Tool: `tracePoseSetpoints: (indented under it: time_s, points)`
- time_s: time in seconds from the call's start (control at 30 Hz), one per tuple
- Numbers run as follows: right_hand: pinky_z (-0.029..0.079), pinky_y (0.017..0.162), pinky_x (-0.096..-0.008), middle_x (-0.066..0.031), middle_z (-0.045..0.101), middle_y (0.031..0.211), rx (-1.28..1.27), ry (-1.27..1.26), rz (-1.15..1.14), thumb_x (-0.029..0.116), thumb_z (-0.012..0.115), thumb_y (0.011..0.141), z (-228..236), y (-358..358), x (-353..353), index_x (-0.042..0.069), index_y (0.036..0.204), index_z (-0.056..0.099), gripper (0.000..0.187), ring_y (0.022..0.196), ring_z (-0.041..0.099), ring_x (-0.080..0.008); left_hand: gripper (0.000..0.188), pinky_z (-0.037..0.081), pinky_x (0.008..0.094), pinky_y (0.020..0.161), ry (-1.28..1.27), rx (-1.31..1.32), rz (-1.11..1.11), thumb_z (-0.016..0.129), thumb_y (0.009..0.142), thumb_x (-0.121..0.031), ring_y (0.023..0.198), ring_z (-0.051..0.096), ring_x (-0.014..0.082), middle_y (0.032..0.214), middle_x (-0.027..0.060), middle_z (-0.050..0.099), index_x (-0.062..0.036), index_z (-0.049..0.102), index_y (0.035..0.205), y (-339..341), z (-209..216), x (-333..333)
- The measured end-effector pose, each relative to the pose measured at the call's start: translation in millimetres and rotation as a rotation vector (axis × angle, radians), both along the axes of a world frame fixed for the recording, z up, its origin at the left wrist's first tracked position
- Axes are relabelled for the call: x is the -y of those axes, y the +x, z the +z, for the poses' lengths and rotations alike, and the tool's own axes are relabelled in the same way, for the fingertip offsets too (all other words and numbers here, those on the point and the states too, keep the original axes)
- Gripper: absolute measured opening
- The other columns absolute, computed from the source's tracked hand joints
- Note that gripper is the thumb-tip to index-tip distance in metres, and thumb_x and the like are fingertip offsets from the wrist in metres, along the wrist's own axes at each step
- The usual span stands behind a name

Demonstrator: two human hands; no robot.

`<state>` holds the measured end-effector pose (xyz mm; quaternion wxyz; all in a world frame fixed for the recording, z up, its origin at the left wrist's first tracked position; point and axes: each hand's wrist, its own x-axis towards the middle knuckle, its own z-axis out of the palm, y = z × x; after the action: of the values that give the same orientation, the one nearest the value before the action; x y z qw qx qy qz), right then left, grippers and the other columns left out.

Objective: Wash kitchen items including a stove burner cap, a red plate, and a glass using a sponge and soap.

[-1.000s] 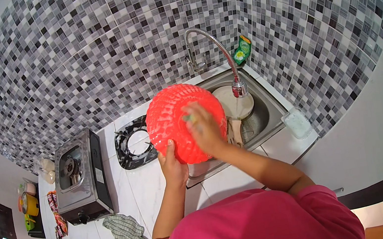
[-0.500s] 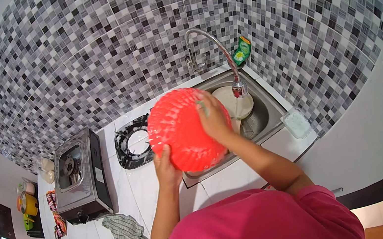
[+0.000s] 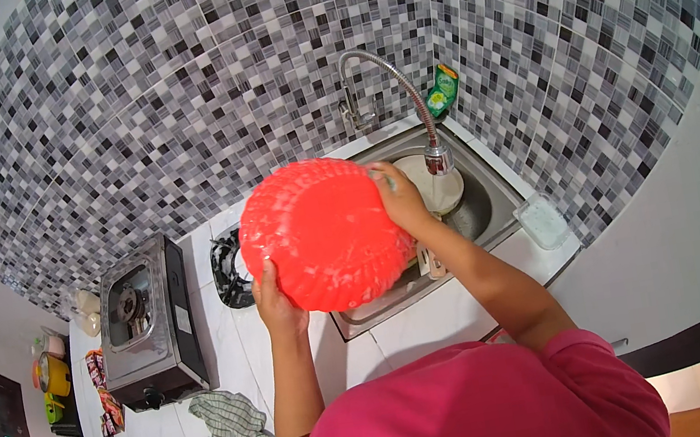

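Head view: checkered wall tiles (image 3: pixel 253 69) in grey, black and white run behind a white counter (image 3: pixel 231 343) with a metal sink (image 3: pixel 376 311) set into it. We've got a red bowl (image 3: pixel 337 225) up in front of us, tilted, over the sink's left part and the counter beside it, whitish suds on its ribbed side.

Our left hand (image 3: pixel 279 305) grips the lower left edge, thumb on the near face; its other fingers are mostly hidden. Our right hand (image 3: pixel 403 199) is partly curled against the upper right edge; can't tell whether anything sits under the palm.

Past the bowl we see a pale round pan (image 3: pixel 446 189) in the sink, below the head of a bendy tap (image 3: pixel 396 76). Green pouch (image 3: pixel 443 94) in the wall corner. Left of the bowl: black stand (image 3: pixel 231 285), partly covered, then a stove (image 3: pixel 145 342), with a checked cloth (image 3: pixel 231 422) nearer us.
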<state>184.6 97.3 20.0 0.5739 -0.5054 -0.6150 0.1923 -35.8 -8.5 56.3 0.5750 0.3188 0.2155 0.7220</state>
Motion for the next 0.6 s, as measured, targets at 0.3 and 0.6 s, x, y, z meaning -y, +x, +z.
tracePoseSetpoints:
  time_s: [0.3,0.6]
  points:
    - [0.024,0.103,-0.0474,-0.0147,0.041,0.13,0.327,0.246,0.07,0.016,0.05,0.085,7.3,-72.4,86.3,0.014,0.117,0.052,0.032,0.124,0.034,-0.0349,0.035,0.043,0.0382,0.092,-0.024,0.134,0.042,0.044,0.093,-0.024,0.106,0.053,0.0241,0.117,0.0129,0.053,-0.0012,0.043,0.12,31.4,-18.5,-23.1]
    - [0.034,0.097,-0.0361,-0.0143,0.044,0.124,-0.008,0.165,-0.107,0.016,0.042,0.092,-38.0,-8.2,33.2,0.012,0.12,0.045,0.029,0.116,0.043,-0.0282,0.039,0.04,0.0421,0.096,-0.094,0.345,-0.077,0.041,0.094,-0.027,0.112,0.05,0.0255,0.123,0.0131,0.05,-0.0015,0.04,0.123,20.7,-2.6,-22.7]
